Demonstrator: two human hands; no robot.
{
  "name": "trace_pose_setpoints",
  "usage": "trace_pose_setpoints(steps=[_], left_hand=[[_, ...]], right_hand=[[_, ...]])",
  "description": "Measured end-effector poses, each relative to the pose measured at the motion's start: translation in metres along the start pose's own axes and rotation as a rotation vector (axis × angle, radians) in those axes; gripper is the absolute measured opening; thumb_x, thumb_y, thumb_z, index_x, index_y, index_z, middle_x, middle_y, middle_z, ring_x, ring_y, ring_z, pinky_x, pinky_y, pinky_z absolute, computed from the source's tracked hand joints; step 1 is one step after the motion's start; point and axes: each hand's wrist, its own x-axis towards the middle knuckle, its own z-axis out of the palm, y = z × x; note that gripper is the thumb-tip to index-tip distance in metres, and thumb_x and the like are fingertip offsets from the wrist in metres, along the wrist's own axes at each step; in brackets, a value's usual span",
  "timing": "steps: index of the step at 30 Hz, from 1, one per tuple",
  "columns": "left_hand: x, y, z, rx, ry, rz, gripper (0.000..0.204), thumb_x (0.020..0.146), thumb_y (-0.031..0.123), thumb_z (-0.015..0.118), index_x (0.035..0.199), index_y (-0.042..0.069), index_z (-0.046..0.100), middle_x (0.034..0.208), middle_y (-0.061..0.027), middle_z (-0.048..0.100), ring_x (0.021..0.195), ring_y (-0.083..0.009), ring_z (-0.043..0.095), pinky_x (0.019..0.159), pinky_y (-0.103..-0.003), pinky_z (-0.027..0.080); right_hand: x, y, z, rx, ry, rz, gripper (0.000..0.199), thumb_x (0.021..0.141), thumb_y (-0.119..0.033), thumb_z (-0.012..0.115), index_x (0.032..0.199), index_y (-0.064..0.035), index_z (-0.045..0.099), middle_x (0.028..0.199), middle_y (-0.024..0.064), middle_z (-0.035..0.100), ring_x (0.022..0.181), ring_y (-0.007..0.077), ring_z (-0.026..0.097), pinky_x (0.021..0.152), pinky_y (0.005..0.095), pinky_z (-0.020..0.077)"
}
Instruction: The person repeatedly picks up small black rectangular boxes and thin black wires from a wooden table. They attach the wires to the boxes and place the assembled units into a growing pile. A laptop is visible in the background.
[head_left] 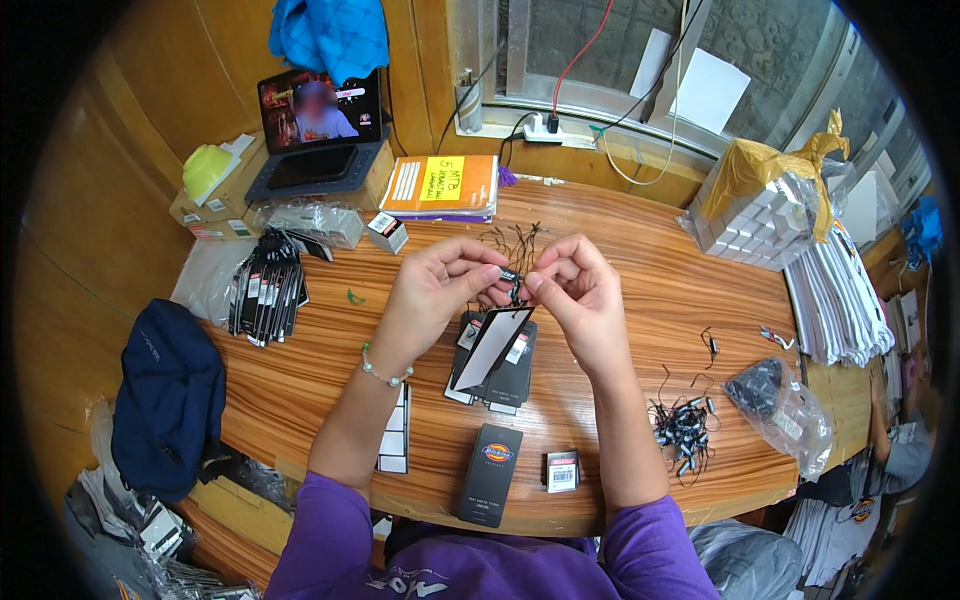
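Above the middle of the table, my left hand [440, 280] is closed in a pinch on a small black string seal [508, 275]. Close beside it, my right hand [580, 295] pinches what looks like the thin cord of the seal; its fingertips hide most of it. Below my fingers hangs a folded hang tag [492, 352], tilted, with its pale side showing. Under it lies a pile of dark hang tags [515, 378], and loose black cords [518, 240] spread out behind my hands. Nearer me are a stack of dark hang tags [490, 475] and small barcode stickers [562, 470].
At the right lie a heap of string seals [685, 432] and a plastic bag [790, 410]. Strung tags [268, 295] lie at the left. A tablet [320, 112], an orange notebook [440, 188], a wrapped bundle of white boxes [765, 205] and stacked white sheets [835, 295] stand farther back.
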Motion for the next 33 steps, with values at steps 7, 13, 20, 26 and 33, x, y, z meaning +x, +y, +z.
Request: trace_pose_setpoints(steps=[7, 13, 20, 26, 33], left_hand=[[0.001, -0.002, -0.002, 0.005, -0.017, 0.003, 0.014, 0.086, 0.005, 0.056, 0.097, -0.004, 0.057, 0.08, -0.01, 0.064, 0.072, -0.0119, 0.062, 0.064, -0.022, 0.051], [-0.002, 0.001, -0.004, 0.071, -0.045, -0.005, 0.012, 0.085, 0.004, 0.057, 0.093, -0.004, 0.059, 0.079, -0.0086, 0.064, 0.068, -0.01, 0.061, 0.062, -0.02, 0.05], [-0.004, 0.008, -0.005, 0.015, -0.128, -0.068, 0.012, 0.085, 0.004, 0.057, 0.093, -0.004, 0.059, 0.078, -0.007, 0.063, 0.067, -0.0084, 0.06, 0.061, -0.019, 0.05], [-0.005, 0.006, -0.003, 0.07, -0.072, -0.032, 0.014, 0.085, 0.005, 0.058, 0.096, -0.003, 0.06, 0.077, -0.0047, 0.063, 0.067, -0.0078, 0.059, 0.061, -0.019, 0.048], [0.003, 0.001, 0.005, 0.691, 0.016, 0.42, 0.026, 0.083, 0.008, 0.058, 0.107, 0.003, 0.052, 0.102, -0.0074, 0.051, 0.101, -0.0158, 0.05, 0.085, -0.029, 0.041]], right_hand=[[0.0, 0.001, 0.001, -0.012, -0.025, 0.028, 0.012, 0.082, 0.002, 0.056, 0.09, -0.0026, 0.048, 0.074, 0.0006, 0.058, 0.068, 0.0049, 0.056, 0.06, 0.0165, 0.0427], [0.0, -0.001, 0.0, 0.035, -0.14, 0.102, 0.013, 0.083, 0.001, 0.058, 0.09, -0.0031, 0.048, 0.076, 0.0024, 0.059, 0.071, 0.007, 0.058, 0.061, 0.0183, 0.0453], [0.002, 0.005, -0.009, 0.105, -0.256, 0.168, 0.014, 0.083, -0.001, 0.059, 0.09, -0.0029, 0.048, 0.076, 0.0038, 0.06, 0.069, 0.0084, 0.059, 0.06, 0.0192, 0.0458], [0.004, 0.006, -0.003, 0.043, -0.267, 0.157, 0.011, 0.087, -0.011, 0.056, 0.092, -0.0024, 0.052, 0.075, 0.0028, 0.06, 0.067, 0.0069, 0.056, 0.061, 0.0198, 0.045], [0.007, 0.023, -0.011, -0.016, -0.212, 0.297, 0.023, 0.092, -0.021, 0.049, 0.081, -0.0032, 0.058, 0.071, 0.0011, 0.058, 0.064, 0.006, 0.052, 0.059, 0.0187, 0.0423]])
